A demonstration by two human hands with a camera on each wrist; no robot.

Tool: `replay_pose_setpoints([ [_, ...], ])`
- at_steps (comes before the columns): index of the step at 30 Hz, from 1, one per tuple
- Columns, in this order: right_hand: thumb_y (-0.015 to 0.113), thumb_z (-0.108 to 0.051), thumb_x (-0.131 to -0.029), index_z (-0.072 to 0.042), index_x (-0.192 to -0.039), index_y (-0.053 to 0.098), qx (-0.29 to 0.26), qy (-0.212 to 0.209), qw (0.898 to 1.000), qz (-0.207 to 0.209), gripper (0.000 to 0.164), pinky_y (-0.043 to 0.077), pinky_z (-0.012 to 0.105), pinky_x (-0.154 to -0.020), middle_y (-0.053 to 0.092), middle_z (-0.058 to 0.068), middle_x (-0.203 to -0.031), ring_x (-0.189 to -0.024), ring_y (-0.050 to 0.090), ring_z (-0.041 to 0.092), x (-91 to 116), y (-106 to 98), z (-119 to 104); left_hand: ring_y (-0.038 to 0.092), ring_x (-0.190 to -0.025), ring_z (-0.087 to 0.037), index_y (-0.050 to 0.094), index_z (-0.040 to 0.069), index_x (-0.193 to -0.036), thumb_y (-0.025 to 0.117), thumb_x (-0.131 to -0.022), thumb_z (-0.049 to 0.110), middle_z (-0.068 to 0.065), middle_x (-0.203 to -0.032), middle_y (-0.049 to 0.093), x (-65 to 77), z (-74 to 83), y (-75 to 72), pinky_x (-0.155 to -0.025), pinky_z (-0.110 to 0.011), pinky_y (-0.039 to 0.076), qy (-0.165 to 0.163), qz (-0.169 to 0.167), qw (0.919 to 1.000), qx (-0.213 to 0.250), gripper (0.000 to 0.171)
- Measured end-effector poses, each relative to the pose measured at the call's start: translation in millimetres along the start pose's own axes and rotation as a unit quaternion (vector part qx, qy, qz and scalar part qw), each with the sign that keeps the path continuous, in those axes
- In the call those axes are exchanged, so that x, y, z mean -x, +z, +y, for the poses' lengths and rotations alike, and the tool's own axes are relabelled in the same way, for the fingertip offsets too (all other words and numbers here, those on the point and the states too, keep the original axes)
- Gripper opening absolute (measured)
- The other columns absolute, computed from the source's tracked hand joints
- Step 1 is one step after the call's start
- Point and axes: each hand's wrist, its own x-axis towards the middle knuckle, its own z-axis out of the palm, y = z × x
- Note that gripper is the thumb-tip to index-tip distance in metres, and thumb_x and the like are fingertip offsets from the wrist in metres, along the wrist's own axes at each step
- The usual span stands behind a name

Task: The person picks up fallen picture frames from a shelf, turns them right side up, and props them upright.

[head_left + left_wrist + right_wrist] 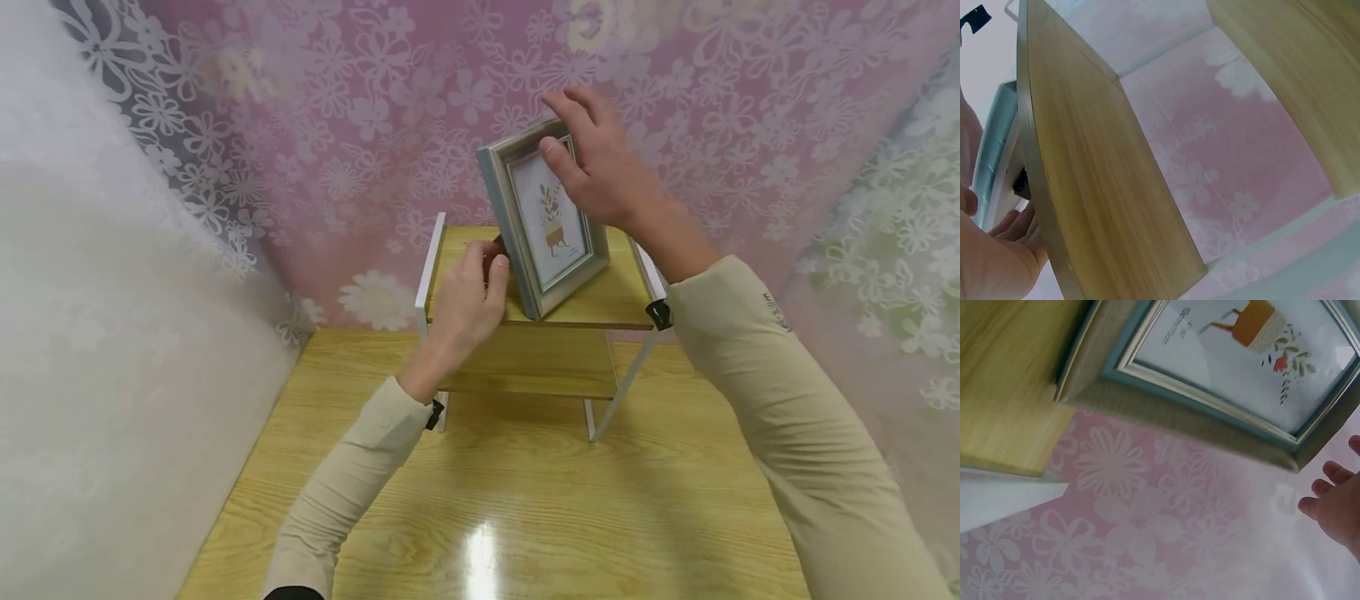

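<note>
A silvery picture frame [522, 242] with blue-grey sides stands at an angle on the top board of a small two-tier shelf, leaning back. Its print [1254, 331] shows a brown pot on legs with leaves and a red flower. Behind the frame's left edge, my left hand [472, 292] has thumb and fingers curled about a dark piece at its back, largely hidden. The left wrist view has that hand [1004, 256] beside the shelf board's edge. My right hand [600, 162] hovers by the frame's upper right corner with fingers spread, apart from it in the right wrist view.
The shelf has wooden boards [630, 292] and white metal legs [615, 392], and it stands on a yellow wood-grain floor [375, 500]. Close behind hangs a pink flowered curtain [337, 125]. White sheeting [135, 333] is at the left, and pale flowered fabric [885, 250] at the right.
</note>
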Motion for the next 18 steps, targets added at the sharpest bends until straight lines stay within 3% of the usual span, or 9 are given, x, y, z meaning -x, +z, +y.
replay_pose_setpoints([
  [6,0.045,-0.029,-0.105,-0.007,-0.153,0.036,-0.022,0.033,0.999,0.023,0.054,0.019,0.036,-0.121,0.029,0.018,-0.155,-0.146,0.024,0.025,0.0,-3.8,12.5,0.067,-0.082,-0.017,0.033,0.001,-0.140,0.041,-0.105,0.027,-0.010,-0.100,0.068,11.3,5.0,7.7,-0.065,-0.031,0.055,0.040,-0.011,0.9987,0.029,0.044],
  [11,0.042,-0.030,-0.105,-0.007,-0.152,0.038,-0.050,0.069,0.996,0.031,0.052,0.020,0.031,-0.120,0.031,0.013,-0.155,-0.146,0.026,0.021,-0.5,-2.5,21.2,0.068,-0.079,-0.019,0.017,0.002,-0.147,0.054,-0.100,0.020,-0.013,-0.098,0.067,21.3,6.0,17.6,-0.062,-0.026,0.056,0.083,0.008,0.9963,0.021,0.063],
  [18,0.036,-0.025,-0.106,-0.015,-0.153,0.040,-0.100,0.136,0.986,0.012,0.048,0.033,0.043,-0.114,0.038,0.011,-0.153,-0.137,0.040,0.028,-5.7,-3.7,27.0,0.063,-0.066,-0.016,0.013,0.003,-0.150,0.065,-0.094,0.020,-0.010,-0.088,0.062,24.4,8.5,23.6,-0.046,-0.022,0.044,0.114,0.035,0.9921,-0.037,0.078],
])
